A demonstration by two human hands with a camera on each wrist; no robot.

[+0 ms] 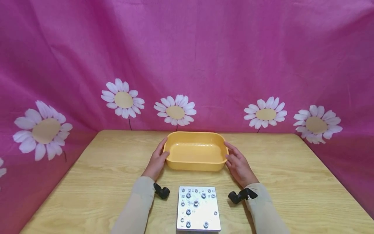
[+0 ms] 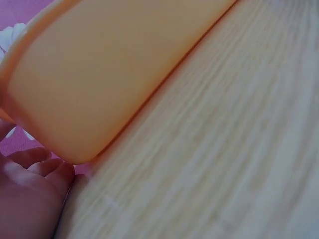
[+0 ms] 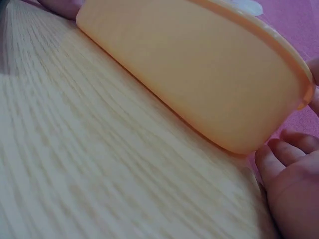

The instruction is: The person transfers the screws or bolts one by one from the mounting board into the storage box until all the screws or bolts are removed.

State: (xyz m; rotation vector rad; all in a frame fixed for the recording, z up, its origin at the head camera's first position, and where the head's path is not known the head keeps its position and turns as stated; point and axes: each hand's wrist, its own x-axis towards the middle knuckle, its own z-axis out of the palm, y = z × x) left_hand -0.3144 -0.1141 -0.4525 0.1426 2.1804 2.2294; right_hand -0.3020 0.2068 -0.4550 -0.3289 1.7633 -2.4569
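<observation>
A shallow yellow plastic basin (image 1: 195,166) with rounded corners stands at the back of the wooden table, and nothing shows inside it. My left hand (image 1: 156,163) grips its left end, thumb at the rim and fingers along the outer wall. At the opposite end my right hand (image 1: 240,168) holds it the same way. The left wrist view shows the fingertips of the left hand (image 2: 32,191) by the basin's lower corner (image 2: 75,109). In the right wrist view, the fingers of the right hand (image 3: 294,174) curl beside the basin's base (image 3: 209,94).
Nearer the table's front, between my forearms, lies a silver metal plate (image 1: 204,208) studded with several bolts and small pegs. Wood-grain tabletop (image 1: 105,182) extends to both sides. A pink cloth (image 1: 216,65) printed with white daisies hangs behind and beside the table.
</observation>
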